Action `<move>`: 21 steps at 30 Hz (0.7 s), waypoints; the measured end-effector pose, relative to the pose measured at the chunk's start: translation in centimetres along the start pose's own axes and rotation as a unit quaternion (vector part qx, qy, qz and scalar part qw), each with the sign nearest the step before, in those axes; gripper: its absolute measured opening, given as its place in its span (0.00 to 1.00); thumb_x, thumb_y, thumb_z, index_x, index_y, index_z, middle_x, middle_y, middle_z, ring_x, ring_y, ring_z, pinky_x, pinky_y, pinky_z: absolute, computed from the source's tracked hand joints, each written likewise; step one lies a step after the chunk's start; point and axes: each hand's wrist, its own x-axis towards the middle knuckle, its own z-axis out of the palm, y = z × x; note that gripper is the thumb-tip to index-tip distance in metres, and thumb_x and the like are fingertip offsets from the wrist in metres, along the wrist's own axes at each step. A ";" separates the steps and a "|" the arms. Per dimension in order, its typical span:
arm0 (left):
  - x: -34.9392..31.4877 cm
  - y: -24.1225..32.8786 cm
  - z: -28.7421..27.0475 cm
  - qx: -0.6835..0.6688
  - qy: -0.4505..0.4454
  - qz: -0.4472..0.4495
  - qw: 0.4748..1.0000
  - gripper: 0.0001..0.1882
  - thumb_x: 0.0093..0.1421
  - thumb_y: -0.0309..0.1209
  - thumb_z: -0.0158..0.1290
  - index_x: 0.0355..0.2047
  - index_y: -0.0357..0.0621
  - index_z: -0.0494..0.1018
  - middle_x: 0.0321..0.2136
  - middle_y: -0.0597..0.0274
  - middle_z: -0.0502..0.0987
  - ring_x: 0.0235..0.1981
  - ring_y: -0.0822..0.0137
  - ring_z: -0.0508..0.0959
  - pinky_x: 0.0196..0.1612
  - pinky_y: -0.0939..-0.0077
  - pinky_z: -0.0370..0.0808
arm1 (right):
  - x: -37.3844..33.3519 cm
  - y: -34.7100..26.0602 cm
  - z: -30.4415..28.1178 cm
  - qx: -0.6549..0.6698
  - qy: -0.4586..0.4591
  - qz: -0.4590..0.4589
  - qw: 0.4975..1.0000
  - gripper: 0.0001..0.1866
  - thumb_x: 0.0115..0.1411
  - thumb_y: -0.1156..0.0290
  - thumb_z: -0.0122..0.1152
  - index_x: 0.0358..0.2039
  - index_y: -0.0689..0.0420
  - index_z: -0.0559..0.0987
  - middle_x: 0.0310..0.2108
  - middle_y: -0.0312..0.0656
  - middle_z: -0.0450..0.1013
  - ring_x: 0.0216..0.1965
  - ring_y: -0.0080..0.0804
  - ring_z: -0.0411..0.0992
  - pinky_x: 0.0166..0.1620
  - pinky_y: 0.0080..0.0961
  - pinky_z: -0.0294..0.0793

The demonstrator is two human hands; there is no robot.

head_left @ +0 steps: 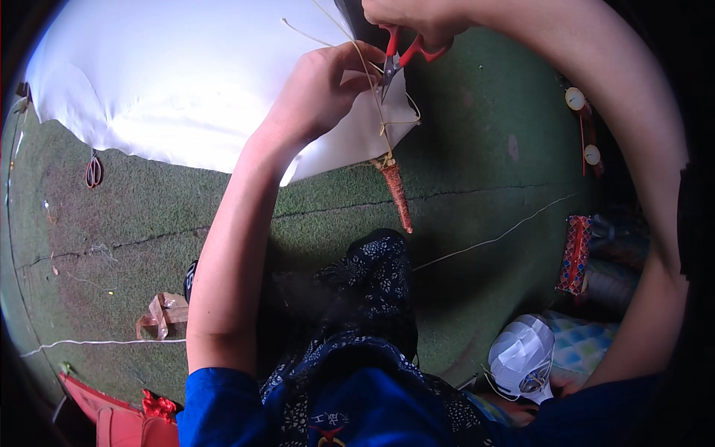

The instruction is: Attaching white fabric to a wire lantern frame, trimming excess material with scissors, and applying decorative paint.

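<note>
At the top, my right hand [421,18] grips the red handles of a pair of scissors [390,65], blades pointing down and a little apart. My left hand [328,86] is closed at the fingertips on a thin pale cord [370,78] right beside the blades. Beneath both lies a large glossy white sheet [186,74], which fills the upper left. Cord loops run along its right corner to a knot [383,130]. Below that corner a tapered handle wrapped in brown twine [395,190] sticks out. Whether the blades touch the cord is hard to tell.
Green carpet [141,216] covers the floor. A second pair of scissors [93,171] lies by the sheet's left edge. A white faceted object [523,354] and a red patterned box [575,255] are at right. Brown tape [161,314] and a red chair [112,417] are at lower left.
</note>
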 end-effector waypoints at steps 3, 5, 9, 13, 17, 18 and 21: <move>0.0 -1.0 0.6 0.135 0.013 -0.005 0.991 0.17 0.53 0.24 0.57 0.45 0.39 0.73 0.38 0.54 0.78 0.42 0.58 0.78 0.47 0.69 0.74 | -1.0 0.7 1.1 0.018 -0.004 0.026 0.999 0.16 0.48 0.65 0.65 0.36 0.60 0.81 0.34 0.50 0.77 0.39 0.42 0.76 0.40 0.35 0.73; -1.2 -1.0 -0.3 0.402 0.081 0.005 0.912 0.16 0.51 0.26 0.59 0.42 0.38 0.72 0.40 0.52 0.75 0.44 0.53 0.74 0.47 0.66 0.72 | -0.6 1.1 1.9 0.028 0.007 0.022 0.999 0.16 0.48 0.64 0.65 0.35 0.60 0.81 0.34 0.50 0.77 0.39 0.42 0.76 0.39 0.35 0.73; -2.2 -1.4 -1.3 0.343 0.101 0.006 0.934 0.17 0.53 0.27 0.57 0.45 0.40 0.72 0.42 0.53 0.73 0.45 0.54 0.74 0.49 0.67 0.71 | -1.7 0.1 12.6 0.546 0.232 0.087 0.801 0.11 0.46 0.76 0.61 0.28 0.63 0.68 0.30 0.44 0.63 0.35 0.41 0.67 0.38 0.33 0.66; -2.9 -1.1 -1.0 0.144 0.094 -0.038 0.984 0.21 0.56 0.25 0.54 0.52 0.46 0.70 0.46 0.57 0.75 0.48 0.63 0.74 0.55 0.67 0.69 | -1.2 -9.7 20.9 0.433 0.433 -0.037 0.790 0.18 0.41 0.66 0.64 0.35 0.59 0.77 0.33 0.42 0.66 0.37 0.40 0.67 0.46 0.36 0.67; -2.6 -1.5 0.2 0.126 0.051 -0.039 0.990 0.22 0.56 0.25 0.53 0.53 0.49 0.70 0.46 0.58 0.75 0.50 0.64 0.73 0.56 0.65 0.68 | -0.3 -15.5 23.3 0.474 0.415 -0.022 0.777 0.32 0.35 0.65 0.68 0.46 0.58 0.75 0.39 0.41 0.63 0.43 0.38 0.67 0.61 0.46 0.58; -2.7 -1.6 0.5 0.134 0.042 -0.050 0.989 0.22 0.56 0.25 0.53 0.53 0.49 0.70 0.46 0.58 0.75 0.51 0.64 0.73 0.55 0.65 0.68 | 0.2 -15.8 23.3 0.477 0.415 -0.022 0.775 0.32 0.35 0.65 0.68 0.46 0.58 0.75 0.39 0.41 0.63 0.43 0.38 0.67 0.61 0.46 0.58; -2.5 -1.6 1.0 0.223 0.037 -0.009 0.974 0.23 0.56 0.26 0.54 0.53 0.50 0.70 0.46 0.58 0.75 0.51 0.63 0.73 0.55 0.65 0.69 | 1.5 -16.3 23.4 0.465 0.463 -0.017 0.754 0.33 0.35 0.64 0.68 0.47 0.57 0.75 0.39 0.41 0.63 0.44 0.37 0.66 0.61 0.46 0.58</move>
